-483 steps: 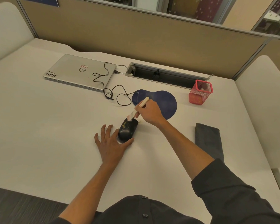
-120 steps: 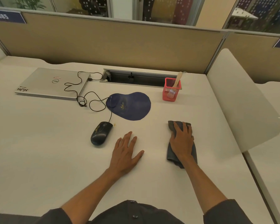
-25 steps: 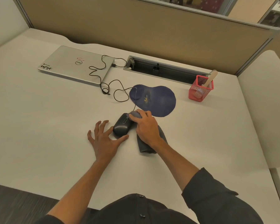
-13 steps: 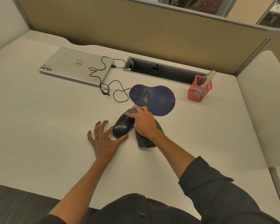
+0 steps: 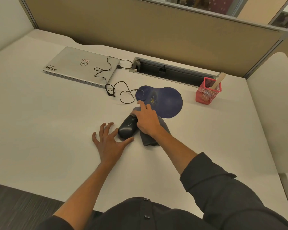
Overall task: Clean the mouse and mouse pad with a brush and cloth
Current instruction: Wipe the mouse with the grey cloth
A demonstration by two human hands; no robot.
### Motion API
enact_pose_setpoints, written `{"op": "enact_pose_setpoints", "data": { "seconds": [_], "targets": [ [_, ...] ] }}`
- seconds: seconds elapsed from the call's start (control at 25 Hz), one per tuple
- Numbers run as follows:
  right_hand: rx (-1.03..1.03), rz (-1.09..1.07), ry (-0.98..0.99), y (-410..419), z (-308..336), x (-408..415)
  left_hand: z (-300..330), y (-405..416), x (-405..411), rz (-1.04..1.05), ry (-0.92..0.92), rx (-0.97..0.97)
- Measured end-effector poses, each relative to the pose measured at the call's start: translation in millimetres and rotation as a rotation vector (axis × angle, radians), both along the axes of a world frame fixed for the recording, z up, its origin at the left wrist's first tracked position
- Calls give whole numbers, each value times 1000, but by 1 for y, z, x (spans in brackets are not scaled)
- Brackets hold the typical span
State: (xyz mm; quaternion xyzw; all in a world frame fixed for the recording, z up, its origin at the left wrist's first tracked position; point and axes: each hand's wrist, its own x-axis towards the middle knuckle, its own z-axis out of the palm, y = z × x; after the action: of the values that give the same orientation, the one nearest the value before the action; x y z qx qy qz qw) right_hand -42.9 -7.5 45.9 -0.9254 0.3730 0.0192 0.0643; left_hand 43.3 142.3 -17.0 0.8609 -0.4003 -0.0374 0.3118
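Mouse (image 5: 128,127): black and corded, lying on the white desk (image 5: 40,122), wedged between the two hands, with its front end tucked under the right hand's fingers
Right hand (image 5: 146,119): pressing palm-down over the cloth, fingers loosely spread and reaching toward the mouse pad; nothing is being pinched or gripped, the cloth is only being held flat under the palm
Cloth (image 5: 148,138): dark grey, lying under the right palm and wrist, its near end sticking out behind the heel of the hand, its far end showing as a paler patch just past the fingertips
Left hand (image 5: 109,143): lying flat on the desk with fingers fanned wide apart, holding nothing; the thumb and forefinger are bracketing the rear of the mouse, and whether they are touching it I cannot tell
Mouse pad (image 5: 165,101): dark blue, rounded, lying just beyond the right fingertips, with yellowish specks near its middle
Cable (image 5: 110,75): running from past the right fingers across the pad's edge, looping over the desk and onto the laptop
Laptop (image 5: 80,65): silver, lid closed, sitting far beyond the left fingers
Brush (image 5: 217,82): wooden handle leaning out of the red mesh holder (image 5: 206,92), well to the right of the right hand
Sleeve (image 5: 223,188): dark, pushed up the right forearm
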Motion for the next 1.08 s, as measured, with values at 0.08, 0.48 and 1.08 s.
{"op": "enact_pose_setpoints", "data": {
  "seconds": [0.08,0.48,1.08],
  "targets": [
    [-7,72,-20,7,5,4,-2,0,1,-4,-4,8],
    [-46,360,-9,48,-2,-14,-2,0,0,-8,-38,36],
    [-70,239,-244,56,-27,-55,-1,-1,1,-15,-57,33]
  ]
}}
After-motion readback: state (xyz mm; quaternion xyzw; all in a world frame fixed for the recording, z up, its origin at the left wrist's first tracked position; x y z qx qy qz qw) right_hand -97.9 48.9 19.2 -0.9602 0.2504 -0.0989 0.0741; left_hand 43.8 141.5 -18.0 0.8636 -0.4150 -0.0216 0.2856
